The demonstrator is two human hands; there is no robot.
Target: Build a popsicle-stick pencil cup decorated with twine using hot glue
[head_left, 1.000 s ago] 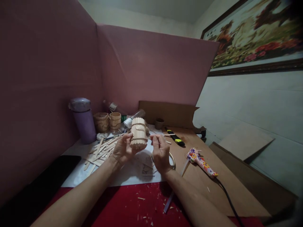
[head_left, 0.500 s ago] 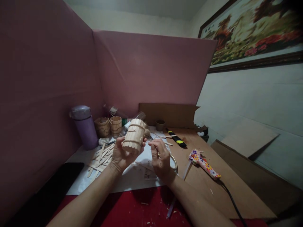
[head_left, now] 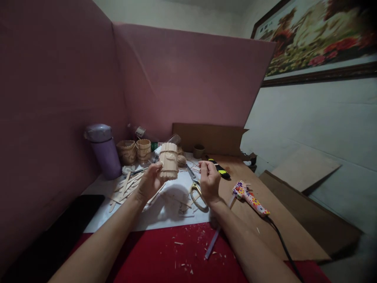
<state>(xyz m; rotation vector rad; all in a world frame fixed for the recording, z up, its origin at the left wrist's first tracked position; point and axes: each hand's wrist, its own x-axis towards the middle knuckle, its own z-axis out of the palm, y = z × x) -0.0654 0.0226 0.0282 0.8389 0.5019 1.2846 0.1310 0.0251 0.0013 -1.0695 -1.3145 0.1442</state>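
Observation:
My left hand (head_left: 150,181) grips a small barrel made of popsicle sticks (head_left: 169,161), held upright above the white paper (head_left: 165,214). My right hand (head_left: 209,180) hovers just right of the barrel, fingers curled in a pinch; what they hold is too small to make out. Scissors with pale handles (head_left: 196,190) lie on the paper under my right hand. A heap of loose popsicle sticks (head_left: 125,190) lies to the left of my left hand.
A purple flask (head_left: 103,151), two small stick cups (head_left: 134,151) and a plastic bottle stand at the back. A black-and-yellow knife (head_left: 218,169), a patterned glue gun (head_left: 249,197) with cord and a clear glue stick (head_left: 212,243) lie on the right. Pink boards wall the left and back.
The barrel went from tilted to upright. My right hand moved away to the right, uncovering the scissors. The thin stick it held a second ago no longer shows.

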